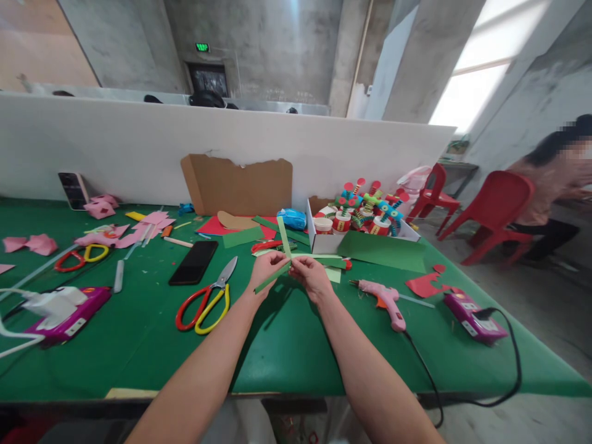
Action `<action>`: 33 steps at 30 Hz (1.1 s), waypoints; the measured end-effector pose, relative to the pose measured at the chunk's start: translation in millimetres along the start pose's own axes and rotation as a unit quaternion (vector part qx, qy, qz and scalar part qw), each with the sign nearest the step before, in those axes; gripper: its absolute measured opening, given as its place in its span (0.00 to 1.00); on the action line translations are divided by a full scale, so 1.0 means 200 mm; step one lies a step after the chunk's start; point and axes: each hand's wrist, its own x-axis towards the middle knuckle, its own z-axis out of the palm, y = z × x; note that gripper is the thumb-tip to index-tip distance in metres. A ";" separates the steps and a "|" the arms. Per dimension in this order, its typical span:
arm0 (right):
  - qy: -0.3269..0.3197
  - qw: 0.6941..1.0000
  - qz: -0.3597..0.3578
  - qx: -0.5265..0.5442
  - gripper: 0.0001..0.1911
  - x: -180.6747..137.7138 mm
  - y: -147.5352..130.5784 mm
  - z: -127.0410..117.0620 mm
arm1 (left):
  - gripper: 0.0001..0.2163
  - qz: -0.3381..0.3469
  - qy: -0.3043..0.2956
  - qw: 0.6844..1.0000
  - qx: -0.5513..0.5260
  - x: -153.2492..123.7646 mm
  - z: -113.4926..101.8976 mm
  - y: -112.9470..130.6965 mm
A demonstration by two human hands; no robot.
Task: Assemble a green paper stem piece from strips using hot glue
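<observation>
You have both hands together at the centre of the frame, pinching green paper strips (283, 237) where they meet. Your left hand (267, 269) is mostly closed, its thumb and fingertips drawn together on the strips; your right hand (312, 274) closes on the same junction from the other side, fingers curled in. One length stands up above your fingertips, one runs toward the right, and one slants down across your left hand.

As far as this view shows, the strips look cut and brought together at a corner, while their long ends stay flat and free, so the work on this piece seems to be at an early stage. Whether glue already holds the join, you cannot tell from here, as your fingers cover it.

Right of centre, the white box (325, 245) holds many colourful paper figures (343, 220) with pleated parts; those look largely made up. A green sheet (383, 251) leans at its front. The pink glue gun (382, 295) lies untouched at the lower right, and the red-and-yellow scissors (216, 286) rest partly open left of your hands, beside the black phone (193, 263).
</observation>
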 end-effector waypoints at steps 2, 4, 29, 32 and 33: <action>0.003 1.000 0.001 -0.004 0.21 0.00 0.00 0.00 | 0.16 0.000 -0.005 1.000 -0.006 0.00 0.00 0.00; 0.009 1.000 0.001 -0.006 0.22 0.00 0.00 0.00 | 0.16 -0.005 -0.007 1.000 -0.016 0.00 0.00 0.00; 0.060 0.998 -0.025 0.007 0.19 0.01 -0.03 0.01 | 0.15 -0.055 -0.030 0.995 -0.075 -0.02 0.01 0.01; 0.053 0.997 -0.051 -0.014 0.18 0.00 -0.02 0.01 | 0.16 -0.049 -0.038 0.996 -0.070 -0.02 0.01 0.01; 0.049 0.997 -0.059 -0.022 0.17 0.00 -0.01 0.01 | 0.16 -0.042 -0.030 0.997 -0.064 -0.03 0.01 0.01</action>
